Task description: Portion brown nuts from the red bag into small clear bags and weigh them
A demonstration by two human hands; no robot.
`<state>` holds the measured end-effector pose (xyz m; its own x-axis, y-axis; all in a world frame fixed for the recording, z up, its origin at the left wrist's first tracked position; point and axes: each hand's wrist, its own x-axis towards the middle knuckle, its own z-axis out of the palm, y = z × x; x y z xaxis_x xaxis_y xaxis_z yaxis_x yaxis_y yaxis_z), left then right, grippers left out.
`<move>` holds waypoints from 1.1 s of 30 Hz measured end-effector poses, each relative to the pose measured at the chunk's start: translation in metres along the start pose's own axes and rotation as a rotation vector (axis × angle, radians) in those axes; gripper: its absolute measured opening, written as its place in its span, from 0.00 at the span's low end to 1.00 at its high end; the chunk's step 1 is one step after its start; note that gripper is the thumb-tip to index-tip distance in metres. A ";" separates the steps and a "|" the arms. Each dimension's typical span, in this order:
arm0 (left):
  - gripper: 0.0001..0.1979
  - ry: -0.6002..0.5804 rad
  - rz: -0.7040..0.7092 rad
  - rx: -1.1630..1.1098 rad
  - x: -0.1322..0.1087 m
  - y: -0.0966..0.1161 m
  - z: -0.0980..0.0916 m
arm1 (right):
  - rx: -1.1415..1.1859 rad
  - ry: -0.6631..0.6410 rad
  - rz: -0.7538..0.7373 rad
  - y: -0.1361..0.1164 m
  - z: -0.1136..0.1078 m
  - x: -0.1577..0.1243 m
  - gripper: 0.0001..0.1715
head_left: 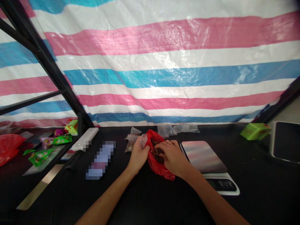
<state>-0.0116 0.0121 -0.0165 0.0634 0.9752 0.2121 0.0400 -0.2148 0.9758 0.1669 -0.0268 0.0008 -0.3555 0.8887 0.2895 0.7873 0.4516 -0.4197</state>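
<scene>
While near the scale's (203, 156) edge, left hand (138, 155) gripping red plastic bag (156, 167); right hand (172, 157) clenched inside

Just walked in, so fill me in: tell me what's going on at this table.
A person is working at a red bag on a black table. Their left hand grips its edge along with a clear bag, while their right hand rests on dark pieces inside. More small bags lie behind, and a scale sits to the right.
</scene>
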 end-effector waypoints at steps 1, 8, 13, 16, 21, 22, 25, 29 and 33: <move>0.14 0.003 0.001 -0.013 0.000 0.001 0.000 | 0.008 0.006 0.004 -0.001 0.000 0.000 0.19; 0.13 -0.001 0.060 -0.005 -0.001 0.002 -0.001 | 0.135 0.056 0.086 0.002 0.005 0.004 0.14; 0.08 0.092 0.229 0.332 0.001 0.004 -0.009 | 0.261 0.023 0.102 0.006 0.008 0.004 0.27; 0.06 0.141 0.261 0.496 0.002 0.009 -0.013 | 0.267 -0.001 0.055 0.006 0.009 0.004 0.32; 0.06 0.091 0.195 0.567 -0.001 0.015 -0.015 | 0.240 0.068 0.033 0.009 0.008 0.006 0.30; 0.07 0.075 0.208 0.582 -0.001 0.015 -0.014 | 0.251 0.097 0.046 0.010 0.008 0.008 0.28; 0.13 0.046 0.278 0.649 -0.001 0.011 -0.014 | 0.312 0.201 0.095 0.015 0.006 0.011 0.26; 0.22 -0.003 0.323 0.716 0.001 0.003 -0.018 | 0.428 0.301 0.062 0.014 0.001 0.013 0.24; 0.25 -0.041 0.348 0.755 0.001 0.001 -0.019 | 0.490 0.266 -0.024 0.005 -0.005 0.011 0.23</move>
<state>-0.0304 0.0143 -0.0139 0.2311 0.8470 0.4787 0.6685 -0.4957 0.5544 0.1691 -0.0154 0.0059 -0.1805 0.8561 0.4843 0.4319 0.5114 -0.7429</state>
